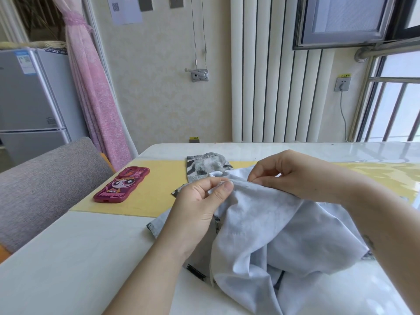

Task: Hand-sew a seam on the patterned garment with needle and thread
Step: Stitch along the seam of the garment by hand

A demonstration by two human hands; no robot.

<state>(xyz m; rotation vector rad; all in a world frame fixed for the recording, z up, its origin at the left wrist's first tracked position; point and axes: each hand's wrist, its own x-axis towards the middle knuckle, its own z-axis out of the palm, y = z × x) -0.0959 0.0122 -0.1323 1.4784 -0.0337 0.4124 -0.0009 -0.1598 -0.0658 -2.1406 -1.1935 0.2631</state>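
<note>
The patterned garment (261, 228) lies bunched on the white table (79, 258), turned inside out so its pale grey-white reverse faces up. A grey and black printed part (204, 165) sticks out behind my hands. My left hand (200, 201) pinches a raised fold of the fabric between thumb and fingers. Just to its right, my right hand (291, 173) pinches the same fold with thumb and forefinger. Needle and thread are too small to make out.
A red phone case (121, 185) with a cartoon face lies on the yellow mat (159, 189) to the left. A grey upholstered chair (45, 185) stands at the table's left edge. A white radiator (272, 87) and a window are behind the table.
</note>
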